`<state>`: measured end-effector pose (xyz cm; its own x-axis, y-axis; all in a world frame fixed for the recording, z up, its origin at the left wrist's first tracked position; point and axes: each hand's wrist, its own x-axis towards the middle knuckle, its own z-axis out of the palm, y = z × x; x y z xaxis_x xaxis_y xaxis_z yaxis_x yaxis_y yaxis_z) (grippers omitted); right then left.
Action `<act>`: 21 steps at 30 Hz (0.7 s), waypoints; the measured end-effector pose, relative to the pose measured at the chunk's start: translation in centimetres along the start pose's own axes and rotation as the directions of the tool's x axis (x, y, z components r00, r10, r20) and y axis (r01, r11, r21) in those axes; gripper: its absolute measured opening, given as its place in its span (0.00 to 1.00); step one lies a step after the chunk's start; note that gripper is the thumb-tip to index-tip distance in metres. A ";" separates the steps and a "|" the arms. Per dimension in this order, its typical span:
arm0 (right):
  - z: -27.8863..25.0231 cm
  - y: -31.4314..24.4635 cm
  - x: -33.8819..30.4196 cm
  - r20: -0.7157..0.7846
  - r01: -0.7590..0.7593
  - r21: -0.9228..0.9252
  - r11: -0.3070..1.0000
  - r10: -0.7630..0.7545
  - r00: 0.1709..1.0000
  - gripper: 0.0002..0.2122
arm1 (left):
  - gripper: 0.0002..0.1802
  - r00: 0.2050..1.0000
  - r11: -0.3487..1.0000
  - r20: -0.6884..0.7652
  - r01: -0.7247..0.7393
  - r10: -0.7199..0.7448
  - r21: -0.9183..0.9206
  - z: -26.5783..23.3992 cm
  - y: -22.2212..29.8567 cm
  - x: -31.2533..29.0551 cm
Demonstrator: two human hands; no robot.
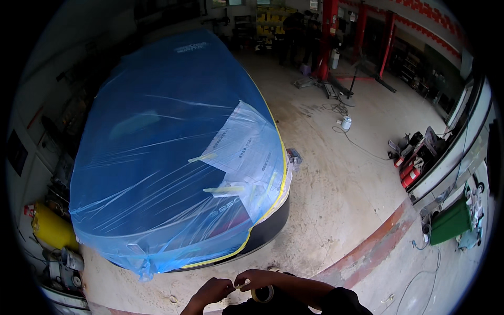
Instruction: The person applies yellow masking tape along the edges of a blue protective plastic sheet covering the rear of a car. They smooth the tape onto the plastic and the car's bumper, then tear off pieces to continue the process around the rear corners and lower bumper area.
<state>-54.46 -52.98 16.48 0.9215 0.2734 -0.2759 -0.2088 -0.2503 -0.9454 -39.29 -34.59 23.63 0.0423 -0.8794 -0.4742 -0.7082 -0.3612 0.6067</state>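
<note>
Low in the view, my left hand (217, 291) and my right hand (253, 278) meet in front of my body. Their fingertips are pinched together on a short pale strip of masking tape (242, 285). A roll of masking tape (262, 294) hangs just below my right hand and wrist; how it is held there I cannot tell. Ahead stands a car draped in blue plastic film (173, 136), gathered into a bunch at its near corner. Yellow tape (276, 126) edges the film along the right side, and white masking paper (249, 152) covers the near right part.
A yellow drum (54, 227) and a metal bucket (72, 259) stand at the left. Red lift posts (328, 39) rise at the back right. Red fire extinguishers (410, 176) and a green bin (450, 223) line the right wall. Cables (362, 149) lie across the concrete floor near a white canister (346, 123).
</note>
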 end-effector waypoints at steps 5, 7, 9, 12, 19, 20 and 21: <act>7.2 0.4 0.9 -0.446 -0.067 0.099 0.993 0.105 0.889 0.17 | 0.10 0.973 0.980 0.113 -0.199 0.199 -0.010 -3.8 -3.5 -0.7; 9.7 -0.1 1.3 -0.630 -0.149 0.185 0.971 0.234 0.741 0.16 | 0.10 0.961 0.965 0.128 -0.255 0.245 0.067 -4.9 -4.9 -0.3; 12.0 0.5 0.7 -0.671 0.018 0.481 0.876 0.355 0.651 0.15 | 0.10 0.945 0.952 0.184 -0.292 0.272 0.095 -6.1 -4.3 0.8; 14.3 0.1 -0.5 -0.726 0.051 0.570 0.820 0.474 0.498 0.11 | 0.12 0.912 0.946 0.307 -0.313 0.272 0.089 -6.9 -3.3 3.2; 19.0 5.5 3.1 -0.742 0.487 0.668 0.562 0.551 0.381 0.08 | 0.10 0.869 0.857 0.465 -0.363 0.170 0.365 -6.4 -2.4 9.4; 19.6 6.8 4.2 -0.792 0.558 0.601 0.572 0.517 0.324 0.07 | 0.09 0.867 0.836 0.467 -0.379 0.171 0.397 -6.2 -2.3 10.5; 20.3 8.3 5.4 -0.824 0.566 0.557 0.607 0.489 0.286 0.06 | 0.09 0.865 0.812 0.471 -0.396 0.172 0.429 -6.0 -2.3 11.7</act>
<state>-57.88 -34.77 3.62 0.4308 -0.8097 -0.3985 0.2125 0.5202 -0.8272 -32.95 -45.89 20.55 -0.4178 -0.6766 -0.6063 -0.8942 0.1881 0.4063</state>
